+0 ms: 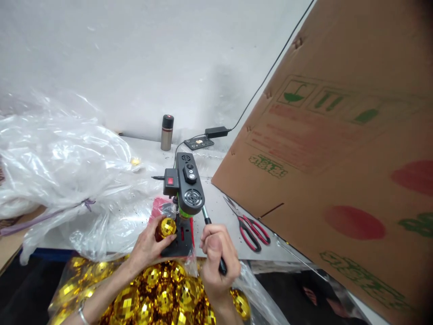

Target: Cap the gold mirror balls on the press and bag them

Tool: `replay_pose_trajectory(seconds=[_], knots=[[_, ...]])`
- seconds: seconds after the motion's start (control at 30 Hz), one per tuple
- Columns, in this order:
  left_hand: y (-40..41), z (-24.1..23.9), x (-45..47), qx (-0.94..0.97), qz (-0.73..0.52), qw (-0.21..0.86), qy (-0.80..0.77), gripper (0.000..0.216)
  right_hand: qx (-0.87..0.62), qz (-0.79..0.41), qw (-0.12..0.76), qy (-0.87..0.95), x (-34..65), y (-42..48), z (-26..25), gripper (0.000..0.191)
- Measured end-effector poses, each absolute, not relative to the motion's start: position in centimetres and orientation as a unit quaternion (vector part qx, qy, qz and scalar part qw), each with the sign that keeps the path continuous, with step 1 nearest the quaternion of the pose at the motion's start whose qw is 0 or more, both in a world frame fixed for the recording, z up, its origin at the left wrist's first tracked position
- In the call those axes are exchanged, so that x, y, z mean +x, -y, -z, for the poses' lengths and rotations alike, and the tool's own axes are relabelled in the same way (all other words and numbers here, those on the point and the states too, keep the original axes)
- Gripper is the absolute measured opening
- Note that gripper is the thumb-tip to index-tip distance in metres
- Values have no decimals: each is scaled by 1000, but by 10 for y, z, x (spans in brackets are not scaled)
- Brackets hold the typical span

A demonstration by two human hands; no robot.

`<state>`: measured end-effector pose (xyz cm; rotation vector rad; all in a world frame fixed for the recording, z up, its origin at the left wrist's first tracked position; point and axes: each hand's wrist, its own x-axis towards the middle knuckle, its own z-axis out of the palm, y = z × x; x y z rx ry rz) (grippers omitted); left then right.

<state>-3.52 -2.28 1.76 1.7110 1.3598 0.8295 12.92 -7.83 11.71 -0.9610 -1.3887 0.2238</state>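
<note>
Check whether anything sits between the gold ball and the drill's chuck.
Nothing visible does. The left hand holds the gold ball on the drill base, close beside the green chuck; the right hand grips the lever.

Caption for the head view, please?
Left hand holds a gold mirror ball at a bench drill; right hand clasps its lever.

A small gold mirror ball (167, 227), faceted and shiny, sits on the base of the upright black bench drill (188, 187), at seven o'clock from its head. Its lever (205, 215) slants toward five o'clock.
</note>
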Motion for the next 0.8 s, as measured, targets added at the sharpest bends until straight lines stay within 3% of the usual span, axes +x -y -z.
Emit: replay_pose_trajectory(seconds=[0.5, 0.8], knots=[[15, -16, -12, 791, -323, 232, -465, 47, -413, -90, 661, 619, 130, 77, -120, 25], [13, -14, -7, 789, -311, 259, -462, 40, -408, -81, 660, 626, 132, 76, -124, 23]])
